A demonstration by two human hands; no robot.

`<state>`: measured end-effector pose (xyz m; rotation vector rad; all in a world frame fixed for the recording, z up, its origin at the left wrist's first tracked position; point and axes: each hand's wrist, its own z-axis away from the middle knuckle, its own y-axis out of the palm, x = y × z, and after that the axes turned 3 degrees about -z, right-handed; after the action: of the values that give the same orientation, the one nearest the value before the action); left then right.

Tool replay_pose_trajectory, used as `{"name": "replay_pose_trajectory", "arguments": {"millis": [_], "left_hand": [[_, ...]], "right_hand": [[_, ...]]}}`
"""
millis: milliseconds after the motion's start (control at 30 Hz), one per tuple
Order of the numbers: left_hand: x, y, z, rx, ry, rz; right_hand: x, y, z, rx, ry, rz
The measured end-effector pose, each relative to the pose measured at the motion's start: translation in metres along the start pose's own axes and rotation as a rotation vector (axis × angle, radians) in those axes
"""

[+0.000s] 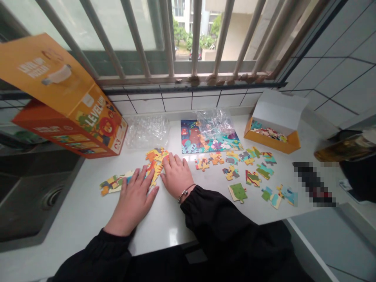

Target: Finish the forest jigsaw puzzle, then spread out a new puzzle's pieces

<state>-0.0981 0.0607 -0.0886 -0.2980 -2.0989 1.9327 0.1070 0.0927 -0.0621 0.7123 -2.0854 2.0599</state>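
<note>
My left hand point(136, 201) lies flat with its fingers spread over a joined section of jigsaw puzzle point(113, 183), covering part of it. Close by, my right hand point(178, 176) rests palm down, its fingertips at the right edge of the orange and yellow giraffe-patterned puzzle pieces point(155, 158). Both sets of fingers are stretched out, and what is beneath them is hidden. To the right, several loose puzzle pieces point(230, 172) are scattered on the white counter point(164, 231). A green piece point(238, 192) sits nearest my right sleeve.
A tall orange puzzle box point(100, 117) stands open at left beside a dark sink point(55, 196). Crumpled clear plastic point(147, 131) and a colourful picture sheet point(190, 137) lie along the wall. An open small box point(272, 137) holds more pieces. A bottle point(343, 147) is at far right.
</note>
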Motion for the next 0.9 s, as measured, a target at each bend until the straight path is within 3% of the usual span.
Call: {"name": "replay_pose_trajectory", "arguments": {"millis": [200,467,567,700,800,900], "left_hand": [[0.01,0.001,0.043,-0.088,0.192,0.0],[0.016,-0.023,0.081,-0.104,0.442,0.106],[0.036,-0.019,0.087,-0.184,0.299,0.128],[0.074,-0.004,0.086,-0.135,-0.042,0.092],[0.097,0.005,0.075,-0.056,-0.102,0.135],[0.106,0.004,0.056,0.024,-0.096,0.211]], "right_hand": [[0.001,0.015,0.013,0.004,-0.102,-0.037],[0.0,0.013,0.014,-0.04,-0.167,-0.027],[0.002,0.012,0.016,-0.091,-0.23,-0.043],[0.012,0.014,0.027,-0.095,-0.579,-0.053],[0.023,0.02,0.037,-0.019,-0.746,-0.01],[0.03,0.023,0.042,0.013,-0.742,0.017]]}}
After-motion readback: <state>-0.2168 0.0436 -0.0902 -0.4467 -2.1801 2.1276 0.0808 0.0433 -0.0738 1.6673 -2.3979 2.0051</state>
